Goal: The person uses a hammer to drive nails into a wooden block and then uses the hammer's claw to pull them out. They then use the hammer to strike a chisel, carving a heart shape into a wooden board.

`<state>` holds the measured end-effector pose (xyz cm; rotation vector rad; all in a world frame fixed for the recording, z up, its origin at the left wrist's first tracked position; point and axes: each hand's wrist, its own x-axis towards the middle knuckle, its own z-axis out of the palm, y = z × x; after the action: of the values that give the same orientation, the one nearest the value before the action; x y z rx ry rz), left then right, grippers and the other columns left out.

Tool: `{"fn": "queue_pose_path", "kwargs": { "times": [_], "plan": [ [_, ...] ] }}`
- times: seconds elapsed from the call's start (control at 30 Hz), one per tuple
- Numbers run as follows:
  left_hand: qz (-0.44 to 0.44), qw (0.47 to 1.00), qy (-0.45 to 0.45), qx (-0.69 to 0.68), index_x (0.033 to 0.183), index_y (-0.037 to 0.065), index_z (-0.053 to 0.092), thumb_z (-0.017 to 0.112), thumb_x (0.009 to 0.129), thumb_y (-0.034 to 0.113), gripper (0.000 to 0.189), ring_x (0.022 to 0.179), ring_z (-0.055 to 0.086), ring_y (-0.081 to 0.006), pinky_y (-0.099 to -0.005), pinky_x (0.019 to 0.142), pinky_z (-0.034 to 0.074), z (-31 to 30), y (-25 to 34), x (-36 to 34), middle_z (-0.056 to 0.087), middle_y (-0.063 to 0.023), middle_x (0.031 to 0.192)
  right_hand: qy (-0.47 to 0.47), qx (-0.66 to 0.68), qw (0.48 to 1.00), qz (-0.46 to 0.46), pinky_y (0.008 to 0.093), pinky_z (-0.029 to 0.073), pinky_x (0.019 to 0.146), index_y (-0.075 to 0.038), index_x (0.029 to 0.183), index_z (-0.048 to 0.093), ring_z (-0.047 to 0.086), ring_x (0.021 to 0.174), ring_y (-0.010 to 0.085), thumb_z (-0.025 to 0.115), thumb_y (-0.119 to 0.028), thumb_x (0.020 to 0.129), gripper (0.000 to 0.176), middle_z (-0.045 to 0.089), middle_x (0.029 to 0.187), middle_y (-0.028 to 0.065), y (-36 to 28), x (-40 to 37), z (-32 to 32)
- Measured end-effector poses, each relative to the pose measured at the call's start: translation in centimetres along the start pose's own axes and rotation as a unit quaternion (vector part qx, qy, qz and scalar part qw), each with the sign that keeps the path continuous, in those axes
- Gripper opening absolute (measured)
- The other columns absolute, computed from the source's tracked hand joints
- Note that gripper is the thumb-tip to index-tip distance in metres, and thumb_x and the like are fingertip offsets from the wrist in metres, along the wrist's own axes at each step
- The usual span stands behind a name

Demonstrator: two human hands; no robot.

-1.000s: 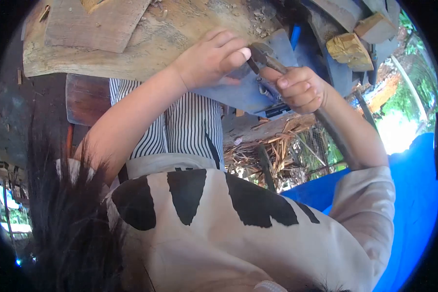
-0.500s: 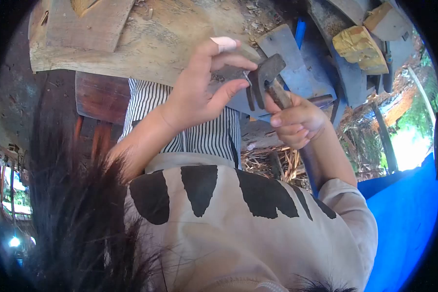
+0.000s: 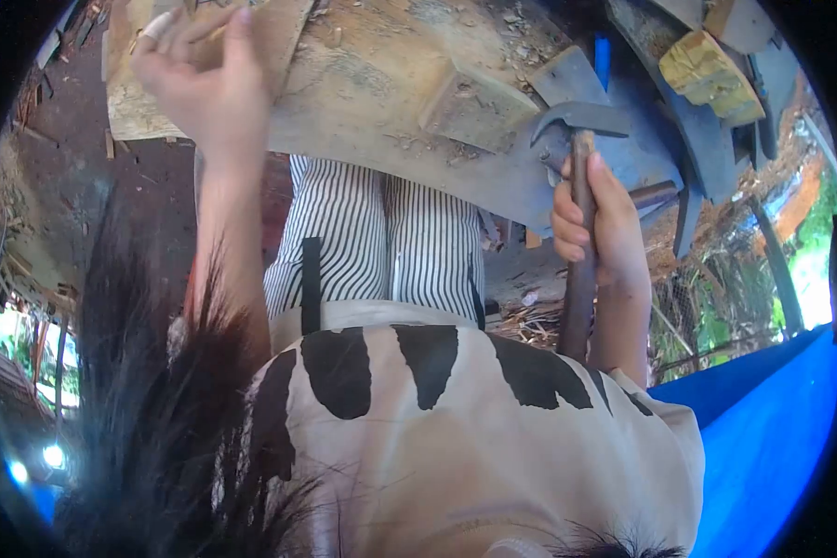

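My right hand [image 3: 591, 219] is wrapped round the wooden handle of a claw hammer [image 3: 581, 177]. The hammer stands head-up over the right part of the worktop, its curved claw towards the left. My left hand [image 3: 209, 84] is at the upper left, over a flat wooden board [image 3: 251, 70]. Its fingers are bent, and the thumb and a fingertip come close together in a pinch. Motion blurs it, so I cannot make out what is between them. A pale wrap [image 3: 158, 25] covers one fingertip. A wooden block [image 3: 479, 107] lies between my hands.
The worn wooden worktop [image 3: 372, 121] bears wood chips. To the right are grey boards [image 3: 665, 121], a yellowish wood block [image 3: 711, 79] and a blue object [image 3: 603, 60]. A blue sheet [image 3: 772, 418] hangs at the lower right. My striped trousers [image 3: 386, 232] are below the worktop's edge.
My left hand has moved away from the hammer to the upper left. My right hand has shifted right, and the hammer now points upright. The wooden block is now in plain sight.
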<state>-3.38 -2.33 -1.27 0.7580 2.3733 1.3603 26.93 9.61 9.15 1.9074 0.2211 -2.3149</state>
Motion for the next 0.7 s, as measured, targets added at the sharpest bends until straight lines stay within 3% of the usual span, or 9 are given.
{"fn": "queue_pose_path", "kwargs": {
  "times": [0.07,0.13,0.2,0.23,0.27,0.33,0.4,0.5,0.7],
  "plan": [
    [0.046,0.989,-0.045,0.130,0.121,-0.004,0.032,0.073,0.083,0.011,0.057,0.103,0.058,-0.0216,-0.0346,0.098,0.040,-0.3,-1.2,1.3,0.062,-0.0116,0.104,0.039,0.009,0.997,-0.067,0.0234,0.034,0.037,-0.010,0.104,0.044,0.040,0.045,0.0082,0.040,-0.038,0.102,0.028,0.042,0.062,0.0014,0.7,-0.2,1.5],
    [0.047,0.991,-0.034,0.119,0.121,-0.005,0.034,0.072,0.085,0.015,0.056,0.108,0.056,-0.0200,-0.0339,0.099,0.038,0.1,-2.1,0.8,0.060,-0.0135,0.113,0.079,-0.034,0.991,-0.105,0.0232,0.033,0.037,-0.009,0.104,0.044,0.038,0.044,0.0079,0.040,-0.037,0.102,0.028,0.042,0.063,0.0017,1.2,-0.3,3.2],
    [0.140,0.989,0.028,-0.027,0.126,-0.002,0.035,0.073,0.084,0.019,0.060,0.111,0.054,-0.0193,-0.0350,0.100,0.037,1.3,-1.9,-0.9,0.057,-0.0108,0.121,0.118,-0.080,0.980,-0.139,0.0229,0.032,0.036,-0.008,0.104,0.044,0.037,0.044,0.0077,0.039,-0.036,0.102,0.028,0.041,0.063,0.0020,1.6,-0.4,4.6],
    [0.217,0.966,-0.099,0.099,0.128,0.002,0.035,0.076,0.080,0.023,0.067,0.112,0.053,-0.0213,-0.0378,0.101,0.037,0.9,-1.0,-1.8,0.055,-0.0098,0.123,0.132,-0.119,0.973,-0.149,0.0232,0.034,0.038,-0.007,0.105,0.044,0.039,0.045,0.0075,0.039,-0.033,0.103,0.026,0.042,0.063,0.0020,1.6,-0.3,5.1],
    [0.287,0.906,-0.219,0.222,0.130,0.005,0.035,0.079,0.075,0.026,0.073,0.113,0.053,-0.0233,-0.0406,0.101,0.036,0.7,0.4,-2.6,0.054,-0.0089,0.126,0.145,-0.158,0.963,-0.161,0.0235,0.036,0.040,-0.007,0.106,0.043,0.041,0.047,0.0074,0.039,-0.031,0.103,0.025,0.044,0.064,0.0019,1.6,0.0,5.7],
    [0.195,0.976,-0.058,-0.072,0.107,-0.001,0.052,0.059,0.083,0.012,0.028,0.098,0.053,-0.0318,-0.0398,0.087,0.041,8.4,0.4,-7.4,0.057,-0.0150,0.098,0.153,-0.168,0.958,-0.173,0.0233,0.037,0.041,-0.006,0.105,0.042,0.042,0.048,0.0067,0.040,-0.029,0.103,0.023,0.044,0.064,0.0014,1.7,0.2,6.9],
    [0.273,0.910,-0.312,-0.014,0.127,0.009,0.037,0.086,0.064,0.028,0.082,0.101,0.060,-0.0252,-0.0435,0.096,0.042,5.3,2.7,-6.3,0.058,-0.0110,0.115,0.166,-0.220,0.943,-0.186,0.0240,0.037,0.040,-0.005,0.105,0.042,0.043,0.047,0.0071,0.041,-0.028,0.102,0.023,0.045,0.063,0.0013,1.8,0.6,7.3],
    [0.224,0.924,-0.308,-0.035,0.131,0.011,0.037,0.086,0.052,0.041,0.097,0.110,0.055,-0.0287,-0.0470,0.100,0.036,8.0,2.5,-9.2,0.058,-0.0093,0.117,0.178,-0.257,0.930,-0.195,0.0241,0.037,0.039,-0.005,0.103,0.042,0.042,0.045,0.0072,0.041,-0.028,0.103,0.023,0.044,0.063,0.0013,2.2,1.0,7.5],
    [0.186,0.948,-0.255,-0.036,0.129,0.008,0.037,0.087,0.058,0.034,0.091,0.103,0.055,-0.0309,-0.0410,0.092,0.041,9.2,1.8,-10.7,0.059,-0.0090,0.108,0.192,-0.288,0.922,-0.171,0.0239,0.036,0.039,-0.006,0.101,0.041,0.041,0.045,0.0073,0.040,-0.028,0.103,0.023,0.043,0.062,0.0008,2.2,0.6,8.5]
  ]
}}
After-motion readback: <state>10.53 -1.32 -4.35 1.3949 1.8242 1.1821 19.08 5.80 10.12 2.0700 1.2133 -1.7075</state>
